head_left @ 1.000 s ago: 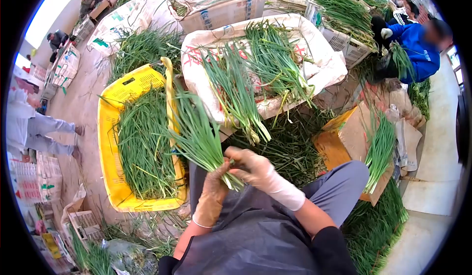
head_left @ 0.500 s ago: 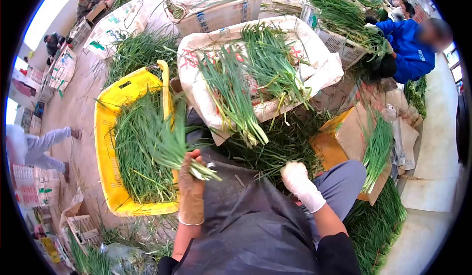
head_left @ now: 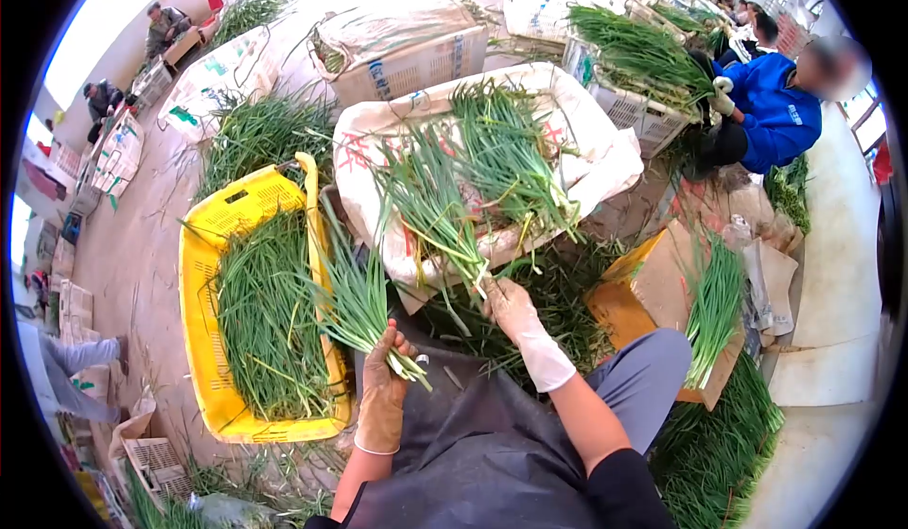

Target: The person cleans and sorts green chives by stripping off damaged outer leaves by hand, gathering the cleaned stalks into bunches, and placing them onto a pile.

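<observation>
The left grip [head_left: 383,370], in a brown-stained glove, is clamped on a bunch of green stalks [head_left: 355,307] near its pale stem ends; the leaves extend forward and to the left of this grip, and the stem ends project to its right. The right grip [head_left: 514,312], in a white glove, is positioned forward and right of the left grip, with its fingers bent at the stem ends of a stalk pile [head_left: 430,198]; whether it is clamped on them cannot be determined. That pile lies in a white-lined crate [head_left: 608,165] ahead of the right grip, beside a second pile [head_left: 511,156]. A yellow crate [head_left: 202,368] containing green leaves stands left of the left grip. A cardboard box [head_left: 653,293], right of the right grip, supports a bundle [head_left: 716,316]. A dark apron [head_left: 473,463] covers the area below both grips. Well apart, forward and right, is a co-worker in a blue top [head_left: 780,108].
</observation>
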### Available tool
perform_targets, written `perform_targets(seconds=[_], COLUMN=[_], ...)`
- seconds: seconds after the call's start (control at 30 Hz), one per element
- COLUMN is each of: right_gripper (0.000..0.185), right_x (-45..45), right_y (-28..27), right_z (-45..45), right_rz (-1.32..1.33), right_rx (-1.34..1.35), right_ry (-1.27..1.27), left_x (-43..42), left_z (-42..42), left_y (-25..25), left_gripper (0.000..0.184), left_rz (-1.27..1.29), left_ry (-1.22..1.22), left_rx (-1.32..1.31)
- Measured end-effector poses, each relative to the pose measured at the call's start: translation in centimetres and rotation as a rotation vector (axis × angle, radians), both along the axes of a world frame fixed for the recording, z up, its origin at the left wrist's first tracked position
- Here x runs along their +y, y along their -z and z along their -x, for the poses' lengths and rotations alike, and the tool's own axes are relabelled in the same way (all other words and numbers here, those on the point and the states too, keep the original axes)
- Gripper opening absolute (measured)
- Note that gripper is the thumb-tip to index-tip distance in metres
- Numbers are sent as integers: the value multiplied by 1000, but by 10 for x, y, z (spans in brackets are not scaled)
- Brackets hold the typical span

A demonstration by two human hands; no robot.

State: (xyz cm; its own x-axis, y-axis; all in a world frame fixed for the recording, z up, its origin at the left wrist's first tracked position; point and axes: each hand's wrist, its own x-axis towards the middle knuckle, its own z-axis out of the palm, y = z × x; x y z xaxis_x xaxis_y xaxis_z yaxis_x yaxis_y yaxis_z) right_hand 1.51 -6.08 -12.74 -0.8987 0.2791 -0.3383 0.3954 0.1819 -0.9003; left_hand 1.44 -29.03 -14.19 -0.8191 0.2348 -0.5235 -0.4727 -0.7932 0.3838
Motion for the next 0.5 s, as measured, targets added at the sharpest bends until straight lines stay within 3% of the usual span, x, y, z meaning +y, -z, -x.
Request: perform_targets(seconds=[0.03,0.13,0.17,0.27,0.33,0.4,0.47,0.5], right_gripper=[45,43,42,37,41,41,33,26], right_x=[0,-2,-2,-14,-21,-31,-34,-31], right_y=[5,15,16,9,-1,-16,26,-7], right_z=[0,1,0,-9,-17,-23,-27,-28], right_rz=[223,111,306,252,413,291,-166,-422], right_rx=[20,212,185,180,85,-3,245,270], right_ry=[42,132,115,10,-72,-141,-238,-313], left_x=[2,9,12,31,48,58,61,60], left_z=[2,1,3,3,1,-1,-2,-2], left_y=[0,-1,-1,-10,-11,7,9,11], left_gripper=[22,23,24,27,26,23,19,18], left_rz=[-15,-22,-11,72,131,168,245,255], left_ry=[1,17,30,90,110,125,146,157], left_rx=[4,-10,-21,-88,-70,-32,-66,-64])
